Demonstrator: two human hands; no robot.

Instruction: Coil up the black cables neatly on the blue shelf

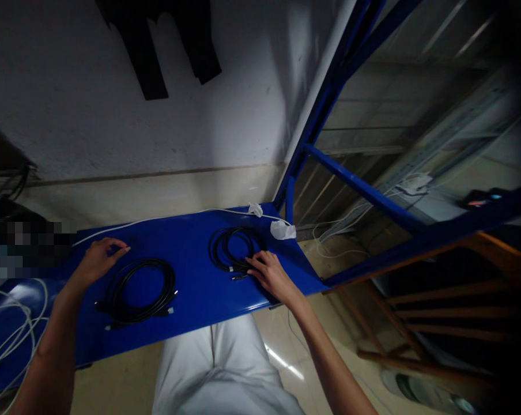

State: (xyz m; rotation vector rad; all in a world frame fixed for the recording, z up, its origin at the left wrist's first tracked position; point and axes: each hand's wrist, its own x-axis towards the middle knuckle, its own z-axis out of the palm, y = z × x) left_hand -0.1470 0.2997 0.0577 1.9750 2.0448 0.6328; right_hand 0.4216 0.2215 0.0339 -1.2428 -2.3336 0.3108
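Two coils of black cable lie flat on a blue table (195,259). My right hand (269,275) is at the near right edge of the right cable coil (217,249), its fingers closed on the cable beside a connector (238,277). Hovering behind the left cable coil (169,282), my left hand (99,259) has thumb and index fingertip brought together. Anything between those tips is too small to make out. Cable ends with light metal plugs (170,310) stick out around the left coil.
A white cord (174,215) runs along the table's back edge to white crumpled pieces (283,230). Loose white cables (27,317) lie at far left. A blue metal frame (355,181) rises at the right, beside a wooden chair (455,314). A wall stands behind.
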